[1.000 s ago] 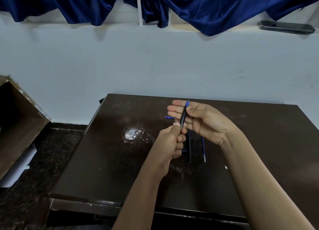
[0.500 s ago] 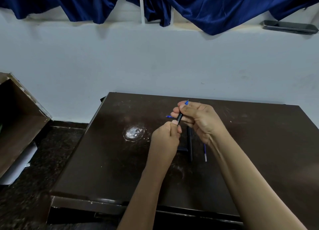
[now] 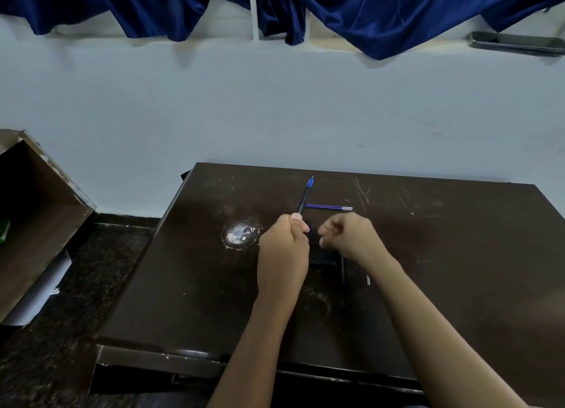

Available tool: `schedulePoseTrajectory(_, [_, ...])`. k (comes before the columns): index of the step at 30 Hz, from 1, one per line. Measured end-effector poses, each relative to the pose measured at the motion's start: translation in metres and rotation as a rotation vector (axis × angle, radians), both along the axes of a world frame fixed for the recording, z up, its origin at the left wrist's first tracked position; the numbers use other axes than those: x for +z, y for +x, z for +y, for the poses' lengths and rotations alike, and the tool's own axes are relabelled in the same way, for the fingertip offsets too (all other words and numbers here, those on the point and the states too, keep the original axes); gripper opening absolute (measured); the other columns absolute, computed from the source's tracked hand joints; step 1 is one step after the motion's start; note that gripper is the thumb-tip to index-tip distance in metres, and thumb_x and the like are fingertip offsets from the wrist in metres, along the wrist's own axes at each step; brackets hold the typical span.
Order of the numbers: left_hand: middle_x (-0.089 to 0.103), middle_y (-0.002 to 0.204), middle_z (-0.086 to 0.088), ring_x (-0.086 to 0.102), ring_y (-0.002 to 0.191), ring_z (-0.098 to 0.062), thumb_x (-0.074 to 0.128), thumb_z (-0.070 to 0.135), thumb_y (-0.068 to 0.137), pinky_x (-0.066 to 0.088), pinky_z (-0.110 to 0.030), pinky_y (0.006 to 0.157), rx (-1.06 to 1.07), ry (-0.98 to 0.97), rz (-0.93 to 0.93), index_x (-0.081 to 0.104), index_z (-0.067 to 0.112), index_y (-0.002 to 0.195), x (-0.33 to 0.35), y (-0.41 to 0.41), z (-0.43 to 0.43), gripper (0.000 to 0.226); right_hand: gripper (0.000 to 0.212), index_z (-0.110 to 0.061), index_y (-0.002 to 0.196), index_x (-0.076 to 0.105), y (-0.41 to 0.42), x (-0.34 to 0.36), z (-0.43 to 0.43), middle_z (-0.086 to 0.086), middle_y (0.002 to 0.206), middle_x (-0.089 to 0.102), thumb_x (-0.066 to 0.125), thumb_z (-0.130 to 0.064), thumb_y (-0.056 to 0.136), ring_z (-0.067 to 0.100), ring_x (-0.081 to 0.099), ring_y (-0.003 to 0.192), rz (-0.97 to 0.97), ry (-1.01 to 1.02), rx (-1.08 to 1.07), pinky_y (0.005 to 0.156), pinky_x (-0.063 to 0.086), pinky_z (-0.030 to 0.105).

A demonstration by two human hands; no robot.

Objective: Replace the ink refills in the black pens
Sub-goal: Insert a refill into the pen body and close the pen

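Centre frame at the dark table (image 3: pixel 214 300), our left hand (image 3: pixel 282 251) grips a black pen (image 3: pixel 305 198)
Our right hand (image 3: pixel 348 236) hovers beside it, fingers curled; we cannot tell if it holds anything. The pen looks light, stiff and slick, so we'd pinch its barrel, not the blue tip. A thin refill (image 3: pixel 328 207) lies just above our hands, likely bendable

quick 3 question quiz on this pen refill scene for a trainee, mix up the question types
1. True or false: the left hand grips a black pen whose blue tip points away from the person.
2. The loose refill beyond the hands is: A) lying flat on the table; B) standing upright; C) pushed inside the pen.
3. Fill in: the curtain hanging above the wall is ___.

Key: 1 true; 2 A; 3 blue
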State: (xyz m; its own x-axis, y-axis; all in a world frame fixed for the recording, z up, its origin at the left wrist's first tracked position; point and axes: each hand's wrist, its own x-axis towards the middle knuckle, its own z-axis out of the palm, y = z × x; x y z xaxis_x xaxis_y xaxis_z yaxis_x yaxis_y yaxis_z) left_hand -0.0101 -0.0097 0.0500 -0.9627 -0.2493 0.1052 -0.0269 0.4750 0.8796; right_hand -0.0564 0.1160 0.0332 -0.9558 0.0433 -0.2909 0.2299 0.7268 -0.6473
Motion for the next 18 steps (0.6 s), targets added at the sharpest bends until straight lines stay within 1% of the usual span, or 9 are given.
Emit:
schedulePoseTrajectory(2, [0.052, 0.061, 0.009, 0.048, 0.054, -0.002, 0.037, 0.017, 0.098, 0.036, -0.001, 0.054, 0.002, 0.014, -0.008, 0.055, 0.019, 0.072, 0.000, 0.000, 0.001, 0.032, 0.020, -0.016, 0.098, 0.067, 0.001, -0.011, -0.002, 0.007, 0.109, 0.067, 0.072, -0.014, 0.079, 0.022, 0.061, 0.101, -0.073, 0.243, 0.114, 0.091, 0.051, 0.034])
schedulePoseTrajectory(4, [0.052, 0.061, 0.009, 0.049, 0.052, -0.001, 0.037, 0.017, 0.098, 0.036, 0.000, 0.053, 0.001, 0.026, -0.015, 0.055, 0.018, 0.071, 0.000, 0.001, 0.001, 0.032, 0.029, -0.017, 0.105, 0.063, 0.002, -0.017, -0.006, 0.010, 0.116, 0.061, 0.074, -0.020, 0.078, 0.025, 0.056, 0.109, -0.131, 0.383, 0.198, 0.092, 0.051, 0.037])
schedulePoseTrajectory(7, [0.053, 0.062, 0.010, 0.053, 0.056, 0.010, 0.038, 0.015, 0.098, 0.036, 0.001, 0.056, -0.018, 0.046, -0.012, 0.054, 0.020, 0.070, 0.001, 0.003, 0.001, 0.033, 0.034, -0.013, 0.113, 0.059, 0.005, -0.022, -0.010, 0.015, 0.122, 0.052, 0.071, -0.019, 0.082, 0.028, 0.050, 0.112, -0.158, 0.449, 0.270, 0.092, 0.048, 0.038])
schedulePoseTrajectory(8, [0.054, 0.062, 0.010, 0.052, 0.055, 0.010, 0.038, 0.015, 0.098, 0.037, 0.001, 0.056, -0.023, 0.046, -0.016, 0.054, 0.020, 0.070, 0.001, 0.003, 0.002, 0.032, 0.032, -0.013, 0.114, 0.058, 0.006, -0.025, -0.010, 0.016, 0.123, 0.051, 0.068, -0.016, 0.084, 0.029, 0.051, 0.111, -0.145, 0.464, 0.287, 0.092, 0.048, 0.038])
schedulePoseTrajectory(9, [0.054, 0.063, 0.010, 0.052, 0.054, 0.006, 0.038, 0.014, 0.098, 0.037, 0.001, 0.056, -0.025, 0.041, -0.021, 0.055, 0.019, 0.072, 0.001, 0.003, 0.002, 0.031, 0.030, -0.012, 0.115, 0.057, 0.007, -0.027, -0.010, 0.017, 0.123, 0.050, 0.065, -0.014, 0.086, 0.029, 0.052, 0.110, -0.128, 0.473, 0.302, 0.092, 0.048, 0.038])
schedulePoseTrajectory(11, [0.055, 0.064, 0.010, 0.051, 0.054, 0.003, 0.038, 0.013, 0.097, 0.036, 0.001, 0.055, -0.028, 0.031, -0.036, 0.057, 0.018, 0.075, 0.001, 0.003, 0.001, 0.029, 0.027, -0.012, 0.114, 0.057, 0.008, -0.029, -0.010, 0.018, 0.124, 0.048, 0.061, -0.012, 0.088, 0.030, 0.052, 0.109, -0.107, 0.474, 0.317, 0.092, 0.049, 0.038])
schedulePoseTrajectory(14, [0.056, 0.065, 0.010, 0.052, 0.056, 0.005, 0.038, 0.012, 0.097, 0.036, 0.001, 0.054, -0.043, 0.039, -0.050, 0.058, 0.018, 0.079, 0.001, 0.003, 0.000, 0.028, 0.025, -0.013, 0.114, 0.057, 0.005, -0.030, -0.010, 0.015, 0.121, 0.051, 0.059, -0.013, 0.089, 0.027, 0.054, 0.106, -0.140, 0.445, 0.319, 0.091, 0.050, 0.037])
schedulePoseTrajectory(16, [0.057, 0.067, 0.010, 0.051, 0.058, 0.003, 0.039, 0.013, 0.097, 0.036, 0.001, 0.055, -0.042, 0.029, -0.046, 0.059, 0.019, 0.081, 0.001, 0.004, -0.002, 0.026, 0.019, -0.013, 0.106, 0.059, 0.002, -0.029, -0.009, 0.011, 0.114, 0.057, 0.058, -0.012, 0.088, 0.024, 0.057, 0.099, -0.113, 0.326, 0.239, 0.086, 0.051, 0.035])
schedulePoseTrajectory(18, [0.059, 0.069, 0.009, 0.051, 0.060, 0.001, 0.040, 0.014, 0.097, 0.036, 0.001, 0.055, -0.028, 0.018, -0.048, 0.059, 0.020, 0.082, 0.000, 0.004, -0.003, 0.025, 0.010, -0.013, 0.095, 0.060, -0.004, -0.022, -0.004, 0.006, 0.100, 0.062, 0.055, -0.010, 0.087, 0.021, 0.060, 0.090, 0.004, 0.154, 0.094, 0.076, 0.049, 0.029])
